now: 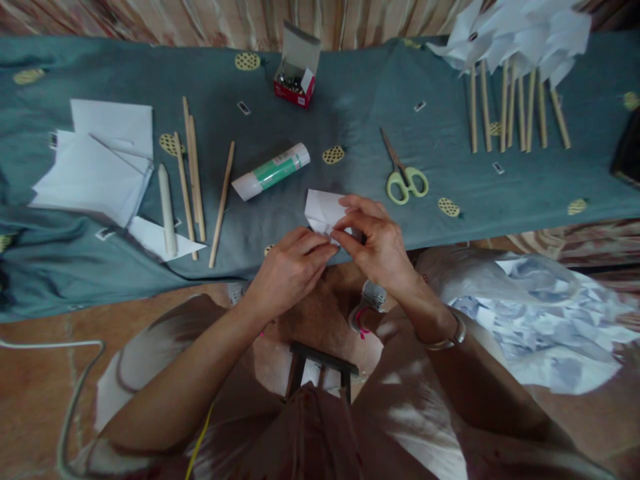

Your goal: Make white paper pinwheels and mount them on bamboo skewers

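A small folded piece of white paper point(323, 210) is held above the near edge of the grey-green cloth point(350, 100). My left hand point(293, 267) pinches its lower edge with closed fingers. My right hand point(375, 240) grips the same paper from the right, thumb and fingers pressed together on it. A glue stick point(273, 171) lies just beyond the hands, and green-handled scissors point(403, 173) lie to the right of it.
A stack of white paper sheets point(100, 160) and several wooden sticks point(193, 173) lie at the left. A small red box of pins point(295, 73) stands at the back. Finished paper pinwheels on sticks point(515, 60) lie at the back right. A bag of crumpled paper point(540, 320) sits on the floor.
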A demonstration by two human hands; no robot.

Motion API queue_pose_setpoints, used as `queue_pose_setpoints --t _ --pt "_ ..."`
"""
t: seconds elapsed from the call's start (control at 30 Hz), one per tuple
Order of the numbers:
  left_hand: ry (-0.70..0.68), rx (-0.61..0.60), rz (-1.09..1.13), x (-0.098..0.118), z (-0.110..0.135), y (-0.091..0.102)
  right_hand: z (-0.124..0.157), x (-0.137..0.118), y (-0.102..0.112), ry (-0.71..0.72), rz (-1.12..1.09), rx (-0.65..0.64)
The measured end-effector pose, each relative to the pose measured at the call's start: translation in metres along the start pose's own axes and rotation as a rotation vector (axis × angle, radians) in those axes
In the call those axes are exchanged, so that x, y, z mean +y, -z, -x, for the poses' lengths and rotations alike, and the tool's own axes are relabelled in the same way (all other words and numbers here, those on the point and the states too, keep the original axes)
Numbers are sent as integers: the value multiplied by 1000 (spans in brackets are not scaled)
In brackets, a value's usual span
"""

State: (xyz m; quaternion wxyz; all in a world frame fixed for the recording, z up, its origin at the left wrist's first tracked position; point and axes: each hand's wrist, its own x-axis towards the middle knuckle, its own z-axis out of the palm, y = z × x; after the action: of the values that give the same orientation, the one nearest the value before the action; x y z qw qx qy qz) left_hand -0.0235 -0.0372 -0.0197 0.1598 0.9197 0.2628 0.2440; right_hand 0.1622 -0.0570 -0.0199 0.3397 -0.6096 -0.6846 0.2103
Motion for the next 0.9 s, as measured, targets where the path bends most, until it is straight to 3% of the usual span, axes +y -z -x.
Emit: queue_pose_setpoints --t 0.47,0.9 --pt "9 4 3 0 0 -1 0 0 0 -42 -12 -19" --pt "-7 -1 -15 1 -1 1 8 -4 1 89 126 -21"
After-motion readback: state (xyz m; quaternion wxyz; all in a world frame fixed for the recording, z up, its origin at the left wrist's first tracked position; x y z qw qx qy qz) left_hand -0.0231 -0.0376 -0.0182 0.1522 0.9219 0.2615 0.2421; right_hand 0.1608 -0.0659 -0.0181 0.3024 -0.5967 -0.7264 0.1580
